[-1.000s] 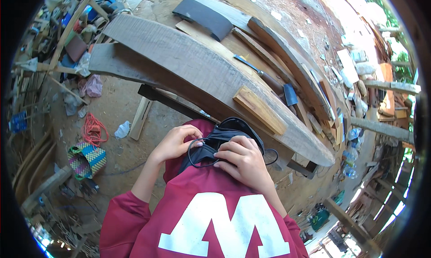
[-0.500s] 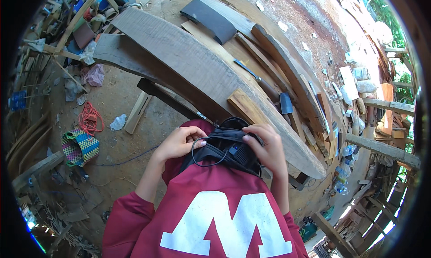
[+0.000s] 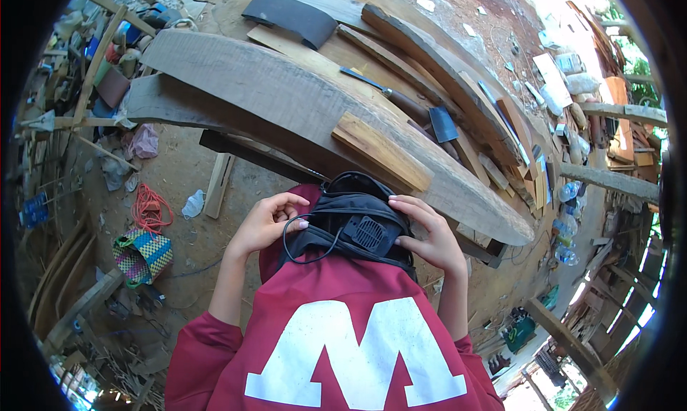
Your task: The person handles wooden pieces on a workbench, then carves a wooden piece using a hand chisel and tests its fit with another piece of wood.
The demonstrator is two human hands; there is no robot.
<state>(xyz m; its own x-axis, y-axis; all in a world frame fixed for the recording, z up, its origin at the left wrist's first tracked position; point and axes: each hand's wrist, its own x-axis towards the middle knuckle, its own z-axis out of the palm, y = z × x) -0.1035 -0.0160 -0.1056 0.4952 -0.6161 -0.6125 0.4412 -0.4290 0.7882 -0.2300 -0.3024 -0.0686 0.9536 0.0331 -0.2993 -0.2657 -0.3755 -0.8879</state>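
Far left, a pink plastic bag (image 3: 144,140) lies on the dirt floor. Nearer me, a coil of red cord (image 3: 149,205) rests by a checked woven basket (image 3: 145,257) in yellow, blue and white. Right of these, a crumpled white scrap (image 3: 193,204).

Left hand (image 3: 274,223): fingers curled, thumb tip close to the forefinger, beside a thin black cable (image 3: 308,261). I cannot tell whether it pinches the cable or the fabric edge.

Centre, at the waist against the maroon shirt (image 3: 343,286): a black fabric pouch (image 3: 351,203), soft and creased, its upper edge rounded and folds running across it. On its front sits a dark boxy unit with a slotted grille (image 3: 369,231); the cable loops out to the left of it.

Beyond the pouch, a short wooden block (image 3: 383,150) lies on a long curved plank (image 3: 286,89); farther back, a wood-handled chisel (image 3: 411,106).

Right hand (image 3: 433,236): thumb and forefinger spread apart at the pouch's right side, thumb beside the grille unit.

Far right, clear plastic bottles (image 3: 565,225).
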